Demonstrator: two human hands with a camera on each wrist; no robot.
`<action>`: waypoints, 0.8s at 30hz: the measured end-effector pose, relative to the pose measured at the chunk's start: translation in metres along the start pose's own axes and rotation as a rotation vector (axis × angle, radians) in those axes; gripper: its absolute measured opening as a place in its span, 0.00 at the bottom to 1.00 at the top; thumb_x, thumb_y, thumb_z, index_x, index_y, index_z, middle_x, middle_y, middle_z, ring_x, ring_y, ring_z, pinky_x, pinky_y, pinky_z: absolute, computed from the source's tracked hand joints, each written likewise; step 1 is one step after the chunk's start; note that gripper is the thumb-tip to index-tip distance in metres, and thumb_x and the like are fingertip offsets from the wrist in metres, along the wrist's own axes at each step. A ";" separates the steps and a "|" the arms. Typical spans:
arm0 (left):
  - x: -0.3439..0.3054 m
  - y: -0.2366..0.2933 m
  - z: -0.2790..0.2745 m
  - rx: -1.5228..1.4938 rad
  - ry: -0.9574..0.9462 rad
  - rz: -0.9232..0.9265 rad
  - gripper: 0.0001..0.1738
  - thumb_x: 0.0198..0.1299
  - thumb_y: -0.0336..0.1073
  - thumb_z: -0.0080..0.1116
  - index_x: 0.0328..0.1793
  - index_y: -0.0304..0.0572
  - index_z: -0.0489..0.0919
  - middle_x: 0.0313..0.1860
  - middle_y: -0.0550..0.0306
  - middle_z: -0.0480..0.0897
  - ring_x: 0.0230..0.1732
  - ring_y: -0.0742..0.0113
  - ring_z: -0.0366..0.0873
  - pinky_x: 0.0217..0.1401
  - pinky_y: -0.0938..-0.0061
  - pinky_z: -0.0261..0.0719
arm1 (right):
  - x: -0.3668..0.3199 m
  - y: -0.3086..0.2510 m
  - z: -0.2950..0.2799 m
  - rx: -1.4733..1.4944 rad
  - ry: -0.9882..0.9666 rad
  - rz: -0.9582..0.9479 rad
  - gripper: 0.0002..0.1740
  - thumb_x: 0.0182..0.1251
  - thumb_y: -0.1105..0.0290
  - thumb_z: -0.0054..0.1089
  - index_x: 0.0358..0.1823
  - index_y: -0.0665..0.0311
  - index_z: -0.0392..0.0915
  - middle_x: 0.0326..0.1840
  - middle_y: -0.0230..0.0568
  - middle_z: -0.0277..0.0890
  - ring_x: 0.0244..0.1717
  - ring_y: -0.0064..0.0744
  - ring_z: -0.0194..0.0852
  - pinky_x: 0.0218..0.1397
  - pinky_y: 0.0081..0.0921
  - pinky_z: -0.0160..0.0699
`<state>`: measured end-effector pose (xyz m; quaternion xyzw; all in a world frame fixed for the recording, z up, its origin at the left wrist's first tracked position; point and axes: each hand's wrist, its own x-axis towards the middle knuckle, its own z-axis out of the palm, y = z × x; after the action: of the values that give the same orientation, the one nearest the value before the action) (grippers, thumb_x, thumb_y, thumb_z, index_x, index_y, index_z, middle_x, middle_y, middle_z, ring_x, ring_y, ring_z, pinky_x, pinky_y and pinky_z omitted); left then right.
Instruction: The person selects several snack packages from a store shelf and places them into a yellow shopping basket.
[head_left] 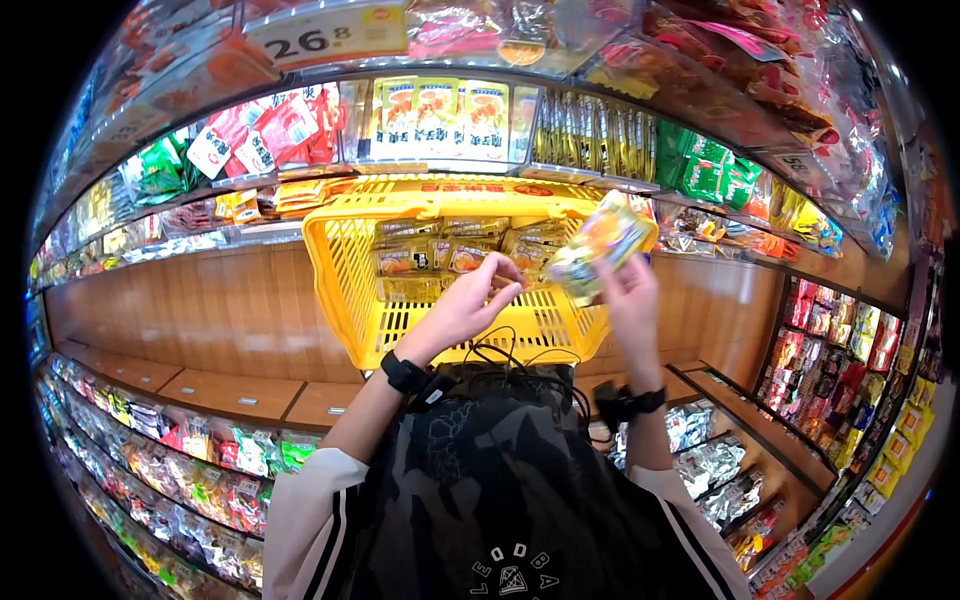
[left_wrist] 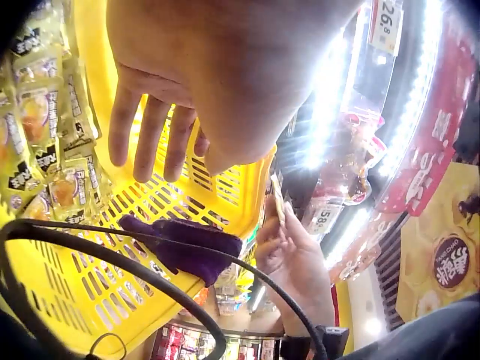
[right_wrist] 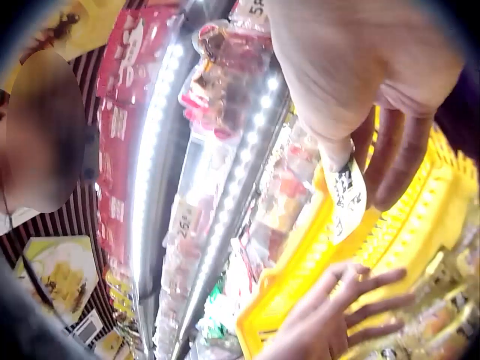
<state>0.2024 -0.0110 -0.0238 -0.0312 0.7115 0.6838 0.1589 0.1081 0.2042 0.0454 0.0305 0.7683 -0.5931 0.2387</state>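
Observation:
My right hand [head_left: 630, 305] pinches a yellow snack packet [head_left: 603, 245] by its lower edge, above the right side of a yellow shopping basket [head_left: 335, 290]. Only a white, printed end of the packet [right_wrist: 347, 199] shows in the right wrist view. Over the middle of the basket my left hand [head_left: 478, 298] hangs with loosely bent fingers and nothing in them; the left wrist view shows those fingers [left_wrist: 152, 139] extended and spread over the slots. Several similar gold-yellow packets [head_left: 408, 262] lie in rows along the basket's far side.
Beyond the basket, a shelf holds upright yellow-white packets [head_left: 440, 115], gold packets [head_left: 595, 135] and green packets [head_left: 715, 170]. A price sign [head_left: 325, 38] hangs above. Black cables [head_left: 500, 348] loop at the basket's near edge. A dark purple thing [left_wrist: 187, 247] overlaps the basket.

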 end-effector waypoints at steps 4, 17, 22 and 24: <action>-0.007 -0.013 -0.004 -0.038 0.066 -0.033 0.15 0.76 0.36 0.52 0.61 0.36 0.68 0.56 0.48 0.82 0.54 0.58 0.84 0.59 0.65 0.82 | 0.040 -0.050 -0.056 -0.208 0.197 -0.130 0.19 0.79 0.67 0.55 0.65 0.68 0.73 0.42 0.40 0.86 0.38 0.20 0.85 0.37 0.20 0.83; -0.030 -0.032 -0.017 0.031 0.079 -0.075 0.12 0.73 0.34 0.52 0.57 0.34 0.74 0.50 0.49 0.83 0.50 0.57 0.84 0.55 0.66 0.81 | 0.240 -0.029 -0.078 -1.154 0.425 -1.085 0.24 0.70 0.69 0.55 0.65 0.71 0.73 0.62 0.63 0.75 0.62 0.59 0.74 0.68 0.47 0.70; -0.032 -0.037 -0.019 0.063 0.089 -0.080 0.13 0.73 0.34 0.53 0.57 0.34 0.74 0.49 0.47 0.83 0.50 0.55 0.85 0.54 0.64 0.81 | 0.287 -0.013 -0.101 -1.426 0.371 -0.929 0.14 0.73 0.64 0.57 0.29 0.62 0.80 0.25 0.48 0.81 0.27 0.54 0.79 0.32 0.49 0.74; -0.032 -0.039 -0.019 0.058 0.101 -0.066 0.13 0.73 0.34 0.52 0.57 0.34 0.74 0.49 0.47 0.83 0.51 0.55 0.85 0.54 0.64 0.82 | 0.302 -0.011 -0.091 -1.187 0.592 -1.228 0.14 0.73 0.63 0.56 0.27 0.59 0.79 0.23 0.48 0.80 0.26 0.52 0.81 0.31 0.47 0.74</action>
<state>0.2395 -0.0375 -0.0528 -0.0844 0.7367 0.6548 0.1460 -0.1923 0.2139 -0.0498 -0.3618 0.8589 -0.0902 -0.3509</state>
